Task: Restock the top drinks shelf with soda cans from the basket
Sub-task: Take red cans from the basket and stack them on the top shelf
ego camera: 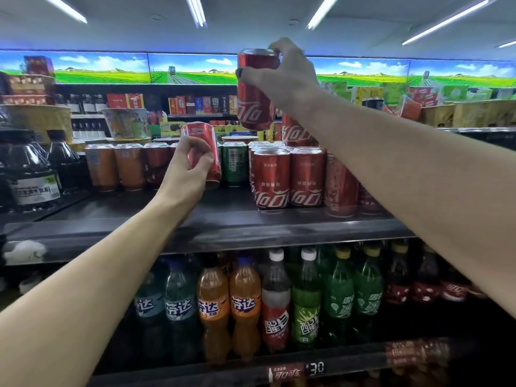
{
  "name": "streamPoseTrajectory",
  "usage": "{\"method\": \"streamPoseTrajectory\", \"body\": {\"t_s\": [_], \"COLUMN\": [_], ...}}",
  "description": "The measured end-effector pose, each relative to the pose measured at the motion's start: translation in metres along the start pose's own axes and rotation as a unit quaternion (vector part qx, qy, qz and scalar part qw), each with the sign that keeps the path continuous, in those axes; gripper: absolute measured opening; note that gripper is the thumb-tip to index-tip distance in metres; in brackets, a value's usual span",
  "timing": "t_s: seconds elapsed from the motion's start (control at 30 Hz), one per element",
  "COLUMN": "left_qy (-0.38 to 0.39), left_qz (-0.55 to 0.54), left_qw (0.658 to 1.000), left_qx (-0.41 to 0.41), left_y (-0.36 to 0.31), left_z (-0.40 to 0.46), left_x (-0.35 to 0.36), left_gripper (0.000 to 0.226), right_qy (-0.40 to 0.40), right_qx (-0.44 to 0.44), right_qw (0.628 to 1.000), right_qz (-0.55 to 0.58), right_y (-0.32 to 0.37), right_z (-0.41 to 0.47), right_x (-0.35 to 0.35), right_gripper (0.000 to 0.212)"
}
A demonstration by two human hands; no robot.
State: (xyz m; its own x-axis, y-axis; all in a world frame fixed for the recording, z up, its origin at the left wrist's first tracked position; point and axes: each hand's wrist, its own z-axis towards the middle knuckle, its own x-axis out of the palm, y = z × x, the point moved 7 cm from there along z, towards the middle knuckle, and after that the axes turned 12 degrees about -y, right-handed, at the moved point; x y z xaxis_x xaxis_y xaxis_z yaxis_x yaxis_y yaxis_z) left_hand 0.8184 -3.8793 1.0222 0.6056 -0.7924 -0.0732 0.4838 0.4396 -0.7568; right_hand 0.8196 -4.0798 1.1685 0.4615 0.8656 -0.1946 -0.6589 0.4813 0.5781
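Note:
My right hand (290, 79) grips a red cola can (252, 107) from the side and holds it high above the rows of red cola cans (290, 177) standing on the top shelf (212, 230). My left hand (190, 171) holds a second red can (205, 146), tilted, just above the shelf to the left of those rows, in front of the green cans (234, 163). Another red can (296, 132) stands stacked on the rows, partly behind my right forearm. No basket is in view.
Orange cans (114, 166) and dark bottles (33, 174) fill the shelf's left part. The shelf below holds orange, red and green soda bottles (245, 303). A bare strip of shelf runs along the front left. Boxes and noodle cups stand behind.

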Motion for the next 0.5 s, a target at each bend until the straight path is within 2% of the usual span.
{"method": "streamPoseTrajectory", "body": {"t_s": [0.17,0.33,0.5], "left_qy": [0.02,0.053,0.063], "left_qz": [0.008,0.042,0.05], "left_qw": [0.997,0.993,0.991], "left_qx": [-0.074,-0.093,-0.111], "left_y": [0.011,0.012,0.013], "left_z": [0.006,0.002,0.002], "left_x": [0.0,0.009,0.011], "left_gripper": [0.045,0.07,0.089], "right_qy": [0.015,0.024,0.021], "right_qx": [-0.017,-0.071,-0.103], "right_qw": [0.994,0.978,0.967], "right_qz": [-0.108,-0.196,-0.232], "right_y": [-0.016,-0.021,-0.019], "right_z": [0.011,0.013,0.014], "right_x": [0.008,0.025,0.028], "right_gripper": [0.058,0.052,0.051]}}
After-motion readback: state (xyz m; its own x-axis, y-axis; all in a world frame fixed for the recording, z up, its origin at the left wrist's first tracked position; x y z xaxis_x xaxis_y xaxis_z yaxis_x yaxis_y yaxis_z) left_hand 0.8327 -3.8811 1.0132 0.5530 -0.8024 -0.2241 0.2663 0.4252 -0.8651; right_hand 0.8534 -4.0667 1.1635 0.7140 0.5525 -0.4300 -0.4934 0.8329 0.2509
